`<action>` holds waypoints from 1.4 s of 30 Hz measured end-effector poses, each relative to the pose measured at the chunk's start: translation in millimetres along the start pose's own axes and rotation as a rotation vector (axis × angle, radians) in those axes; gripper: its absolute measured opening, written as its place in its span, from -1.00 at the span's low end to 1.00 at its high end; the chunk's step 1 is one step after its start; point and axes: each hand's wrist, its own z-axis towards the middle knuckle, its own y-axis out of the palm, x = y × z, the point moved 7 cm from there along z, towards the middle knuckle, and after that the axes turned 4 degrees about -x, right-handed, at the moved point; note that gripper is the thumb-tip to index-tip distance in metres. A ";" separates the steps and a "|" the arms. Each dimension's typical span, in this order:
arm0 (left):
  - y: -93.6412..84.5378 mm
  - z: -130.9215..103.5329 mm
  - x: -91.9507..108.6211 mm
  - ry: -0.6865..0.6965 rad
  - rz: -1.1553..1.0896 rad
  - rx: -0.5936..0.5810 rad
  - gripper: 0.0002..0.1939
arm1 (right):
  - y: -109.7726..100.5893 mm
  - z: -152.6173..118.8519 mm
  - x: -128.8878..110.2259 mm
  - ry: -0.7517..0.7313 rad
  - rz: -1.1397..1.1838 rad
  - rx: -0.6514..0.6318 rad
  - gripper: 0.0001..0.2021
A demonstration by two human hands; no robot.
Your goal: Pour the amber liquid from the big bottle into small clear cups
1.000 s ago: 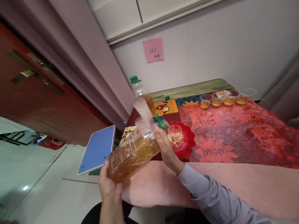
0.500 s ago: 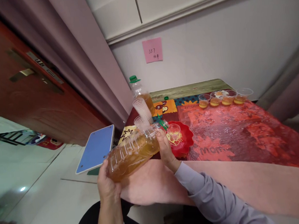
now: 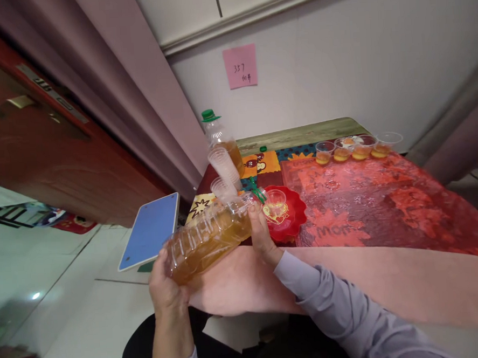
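Observation:
A large clear bottle (image 3: 210,237) of amber liquid is tilted almost flat, its mouth toward the right. My left hand (image 3: 167,286) grips its base end, and my right hand (image 3: 262,234) is closed round it near the neck. Just past the mouth, a clear cup (image 3: 275,202) stands on a red scalloped plate (image 3: 292,227). A green handle (image 3: 257,191) shows by the bottle's neck. Whether liquid is flowing into the cup is too small to tell. Behind the bottle are stacked clear cups (image 3: 224,169).
Another bottle with a green cap (image 3: 209,115) stands at the back left. Several cups of amber liquid (image 3: 342,152) line the back right of the table. A green cap (image 3: 263,149) lies near the wall. A blue board (image 3: 151,230) is left of the table.
The whole view has shifted slightly, with the scene sitting a little higher and further left. Both hands keep their hold on the bottle, whose tilt looks much the same.

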 end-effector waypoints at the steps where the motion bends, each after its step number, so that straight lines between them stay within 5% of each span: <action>1: -0.5 -0.2 0.3 0.001 -0.003 0.011 -0.69 | -0.8 0.2 0.2 -0.006 0.011 0.013 -0.47; 11: 5.4 -8.2 8.2 0.034 0.015 0.119 -0.76 | -3.1 0.9 0.3 0.059 0.135 0.098 -0.45; 42: 10.6 -6.8 19.6 0.090 0.070 0.099 -0.74 | -2.5 0.7 5.3 0.105 0.182 0.119 -0.42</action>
